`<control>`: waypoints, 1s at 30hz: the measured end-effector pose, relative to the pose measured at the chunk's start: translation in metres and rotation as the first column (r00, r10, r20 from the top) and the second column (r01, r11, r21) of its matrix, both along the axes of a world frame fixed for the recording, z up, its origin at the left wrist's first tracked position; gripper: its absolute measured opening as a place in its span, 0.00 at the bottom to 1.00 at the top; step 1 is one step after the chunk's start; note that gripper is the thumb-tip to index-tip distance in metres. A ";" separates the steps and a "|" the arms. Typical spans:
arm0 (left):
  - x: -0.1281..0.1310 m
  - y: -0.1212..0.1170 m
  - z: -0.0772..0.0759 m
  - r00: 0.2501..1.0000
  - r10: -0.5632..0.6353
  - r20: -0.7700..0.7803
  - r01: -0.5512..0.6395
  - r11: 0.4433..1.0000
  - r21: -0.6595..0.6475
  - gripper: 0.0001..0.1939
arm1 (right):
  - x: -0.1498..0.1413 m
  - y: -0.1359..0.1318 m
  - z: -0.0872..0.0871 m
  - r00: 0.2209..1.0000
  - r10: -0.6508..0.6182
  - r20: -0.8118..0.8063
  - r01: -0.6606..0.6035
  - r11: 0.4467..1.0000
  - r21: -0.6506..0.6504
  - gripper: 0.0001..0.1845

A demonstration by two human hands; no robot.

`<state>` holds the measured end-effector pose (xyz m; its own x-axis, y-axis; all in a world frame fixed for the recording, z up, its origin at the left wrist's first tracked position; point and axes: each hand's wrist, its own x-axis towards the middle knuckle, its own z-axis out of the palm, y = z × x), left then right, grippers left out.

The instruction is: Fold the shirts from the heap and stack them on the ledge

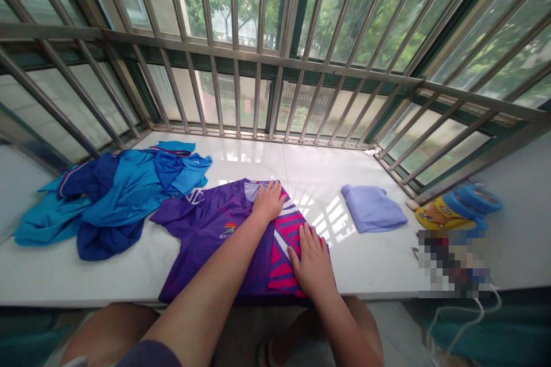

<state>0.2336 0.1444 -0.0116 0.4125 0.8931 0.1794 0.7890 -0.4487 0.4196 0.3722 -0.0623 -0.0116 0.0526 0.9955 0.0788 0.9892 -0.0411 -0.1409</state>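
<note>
Both hands lay on the shirt, which was spread front up on the sill directly beneath them. The left hand rested by the collar, its fingers extended and close together, pressing on the cloth rather than gripping it. The right hand, nearer the body, lay with fingers spread and thumb held apart on the pink panel; it too seemed to have nothing pinched, though what was under the palm could not be seen.

The step in hand looked to be folding: the pink panel appeared to be turned in over the purple front, and the hands seemed to be flattening it. To the left of the hands, the sleeve stuck out, so the next move probably called for holding the turned side down while that side was brought across, without dragging the slick-looking fabric into creases.

Beyond the sleeve, farther left, sat a loose blue heap. To the right of the hands, well apart, lay a lilac cloth, with a bottle past it.
</note>
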 end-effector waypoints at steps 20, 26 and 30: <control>-0.032 -0.024 0.058 0.991 0.131 0.021 -0.129 0.988 -0.089 0.28 | 0.065 0.005 0.010 0.964 -0.200 0.174 0.229 0.959 -0.165 0.42; -0.188 -0.075 0.052 0.701 0.684 -0.202 -0.696 0.718 0.014 0.23 | 0.067 0.000 0.008 0.966 -0.190 0.175 0.217 0.964 -0.153 0.42; -0.236 -0.070 0.065 0.714 0.622 -0.321 -0.680 0.726 -0.104 0.17 | 0.065 0.001 0.010 0.964 -0.199 0.174 0.227 0.961 -0.159 0.42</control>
<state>-0.0027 0.0746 0.0535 -0.2825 0.9576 -0.0563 0.9390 0.2881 0.1880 0.4372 -0.0617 -0.0011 0.2662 0.9612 -0.0727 0.9637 -0.2637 0.0420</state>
